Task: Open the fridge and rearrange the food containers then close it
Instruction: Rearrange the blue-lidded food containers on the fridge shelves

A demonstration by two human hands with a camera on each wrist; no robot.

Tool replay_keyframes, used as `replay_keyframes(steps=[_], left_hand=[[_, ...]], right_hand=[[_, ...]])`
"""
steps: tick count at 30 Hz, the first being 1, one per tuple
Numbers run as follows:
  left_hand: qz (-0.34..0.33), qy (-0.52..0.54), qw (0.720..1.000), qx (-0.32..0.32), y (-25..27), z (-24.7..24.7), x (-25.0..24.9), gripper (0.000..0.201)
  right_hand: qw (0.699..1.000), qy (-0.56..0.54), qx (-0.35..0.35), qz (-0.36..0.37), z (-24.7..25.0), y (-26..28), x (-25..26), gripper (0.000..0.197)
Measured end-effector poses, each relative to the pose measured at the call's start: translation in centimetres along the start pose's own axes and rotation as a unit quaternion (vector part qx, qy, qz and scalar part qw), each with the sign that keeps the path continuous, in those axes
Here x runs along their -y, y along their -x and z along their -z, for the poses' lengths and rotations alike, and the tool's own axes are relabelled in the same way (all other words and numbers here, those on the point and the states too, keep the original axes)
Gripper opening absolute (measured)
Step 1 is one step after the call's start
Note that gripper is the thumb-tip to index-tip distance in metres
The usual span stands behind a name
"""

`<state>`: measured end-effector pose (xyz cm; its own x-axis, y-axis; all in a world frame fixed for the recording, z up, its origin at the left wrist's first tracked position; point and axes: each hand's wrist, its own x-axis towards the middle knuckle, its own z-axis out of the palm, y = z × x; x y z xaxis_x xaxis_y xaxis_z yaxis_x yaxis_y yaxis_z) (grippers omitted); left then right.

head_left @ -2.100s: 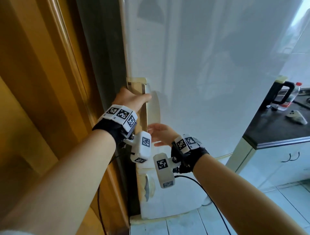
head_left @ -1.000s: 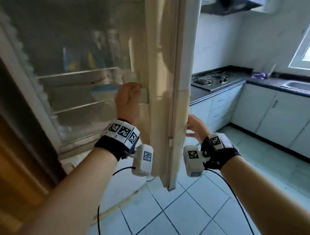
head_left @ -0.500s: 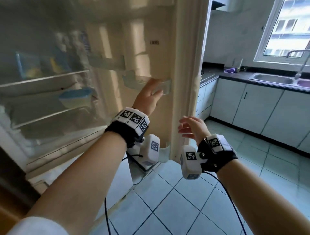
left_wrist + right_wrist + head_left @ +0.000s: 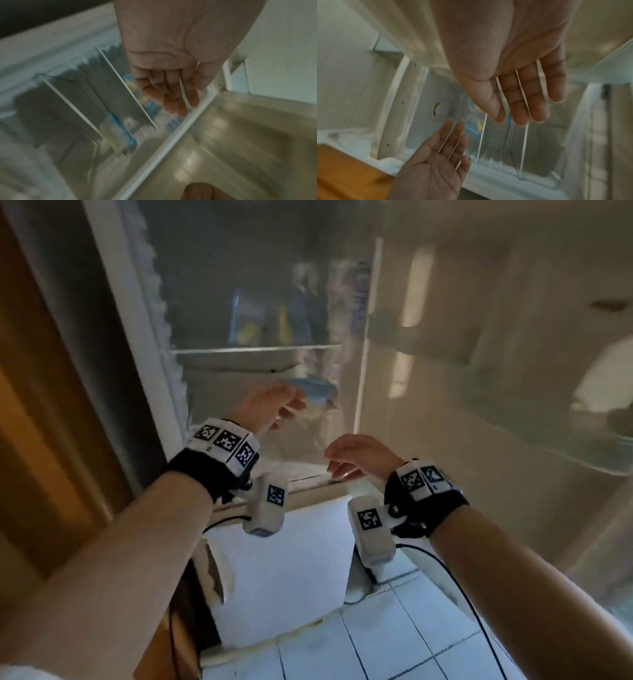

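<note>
Two empty hands reach toward an open fridge [image 4: 239, 302], its door [image 4: 479, 371] swung wide to the right.

A blue-lidded container [image 4: 317, 392] lies flat on the middle shelf [image 4: 253, 349], ahead of and above both hands. The left hand [image 4: 270, 409], fingers loose, sits just beside it; the right hand [image 4: 359, 457], also relaxed and empty, hangs lower and farther off.

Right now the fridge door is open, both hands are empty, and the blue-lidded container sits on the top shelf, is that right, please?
Not quite: the blue-lidded container sits on the shelf below the top shelf, as the head view shows. The fridge door is open, and the left hand and right hand are empty.
</note>
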<state>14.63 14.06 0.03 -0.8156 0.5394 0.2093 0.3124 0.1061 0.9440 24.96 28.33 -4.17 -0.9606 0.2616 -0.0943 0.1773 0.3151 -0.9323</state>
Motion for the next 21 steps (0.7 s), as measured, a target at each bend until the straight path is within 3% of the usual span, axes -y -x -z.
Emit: replay_keyframes(steps=[4,9,15,19,21], left_hand=[[0.006,0.028,0.995,-0.1,-6.2,6.2,1.6,0.028],[-0.011,0.067,0.988,-0.135,-13.4,11.2,1.7,0.026],[-0.033,0.135,0.969,-0.206,-21.1,13.0,2.3,0.03],[0.056,0.054,0.979,-0.187,-25.1,13.4,3.1,0.022],[0.093,0.026,0.98,-0.171,-26.4,13.4,3.5,0.035]], right_hand=[[0.999,0.012,-0.006,0.037,-2.2,-9.3,3.7,0.019],[0.993,-0.086,-0.038,0.07,-2.3,-19.3,8.5,0.023],[0.972,-0.103,-0.162,0.135,-1.1,-27.0,11.5,0.023],[0.957,-0.039,-0.175,0.23,-0.3,-31.0,12.6,0.022],[0.946,-0.032,-0.166,0.277,-0.5,-32.3,13.4,0.029]])
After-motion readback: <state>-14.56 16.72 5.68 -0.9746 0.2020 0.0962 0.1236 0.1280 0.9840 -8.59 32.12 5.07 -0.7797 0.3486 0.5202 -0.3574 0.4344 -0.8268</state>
